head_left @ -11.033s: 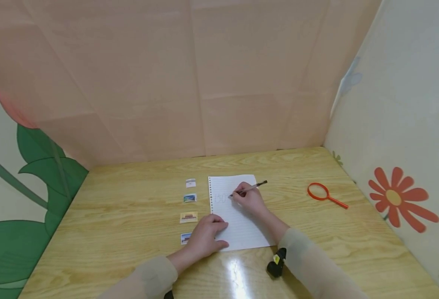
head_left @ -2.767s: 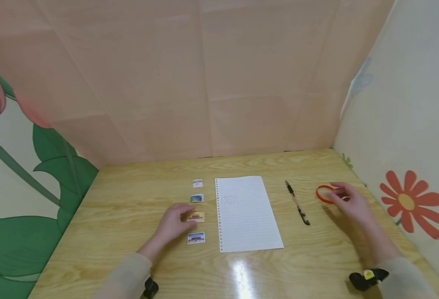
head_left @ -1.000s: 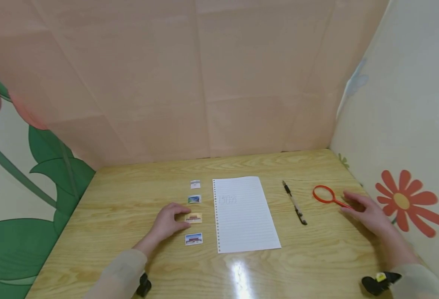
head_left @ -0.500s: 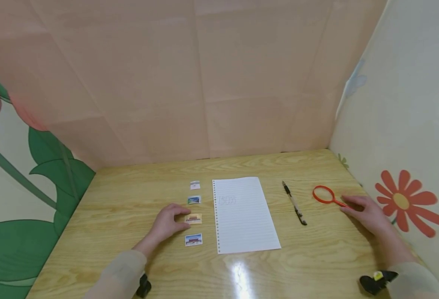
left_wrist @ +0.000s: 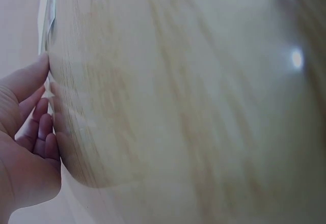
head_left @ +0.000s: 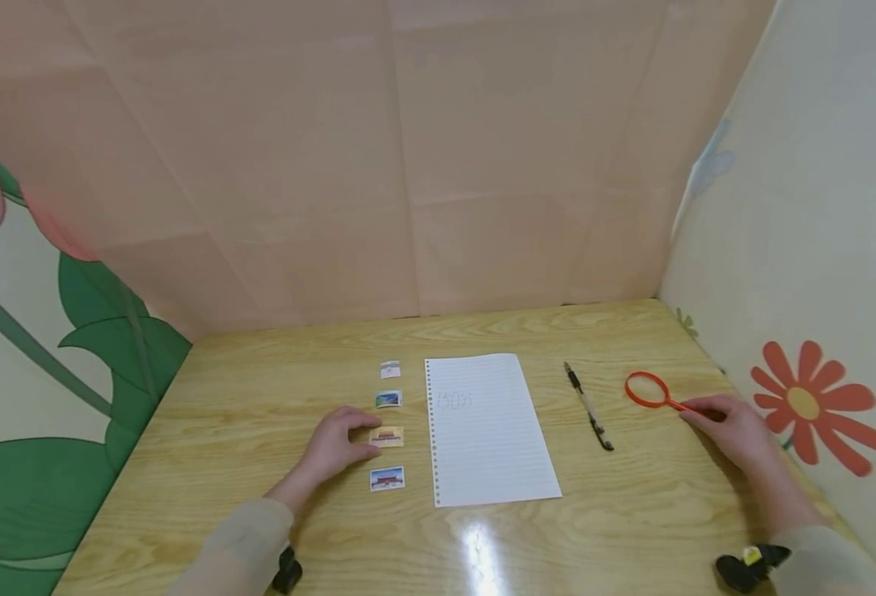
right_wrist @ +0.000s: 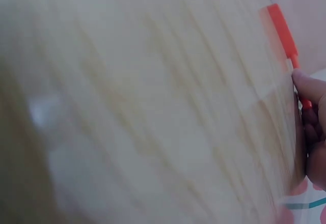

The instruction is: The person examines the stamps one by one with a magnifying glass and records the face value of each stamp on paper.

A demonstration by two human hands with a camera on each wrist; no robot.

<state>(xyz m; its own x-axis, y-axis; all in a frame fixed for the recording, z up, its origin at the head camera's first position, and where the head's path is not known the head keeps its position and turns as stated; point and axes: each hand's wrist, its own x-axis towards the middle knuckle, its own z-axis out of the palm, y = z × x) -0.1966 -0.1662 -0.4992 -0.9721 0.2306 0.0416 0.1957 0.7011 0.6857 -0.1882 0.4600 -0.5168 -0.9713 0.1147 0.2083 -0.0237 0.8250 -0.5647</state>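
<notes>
In the head view, my left hand (head_left: 337, 441) rests on the table with thumb and index fingertip at the left corners of a small yellow stamp-like picture (head_left: 387, 437). The left wrist view shows that hand (left_wrist: 30, 127) low against the tabletop, its thumb apart from the fingers. At the right, my right hand (head_left: 736, 426) grips the handle of a red magnifying glass (head_left: 627, 389). Its round lens frame points toward the back left. In the right wrist view, thumb and fingers hold the red handle (right_wrist: 296, 63), part of which the hand hides.
More small pictures line up with the yellow one: a pale one (head_left: 390, 369), a blue-green one (head_left: 389, 399) and one with a red building (head_left: 387, 478). Beside them lie lined paper (head_left: 493, 439) with faint writing and a black-ended pen (head_left: 589, 406). Walls border the wooden table (head_left: 259, 389).
The pen, in my right hand at first, now lies beside the paper. My right hand has moved to the magnifying glass and closed on its handle. My left hand left the paper for the yellow picture.
</notes>
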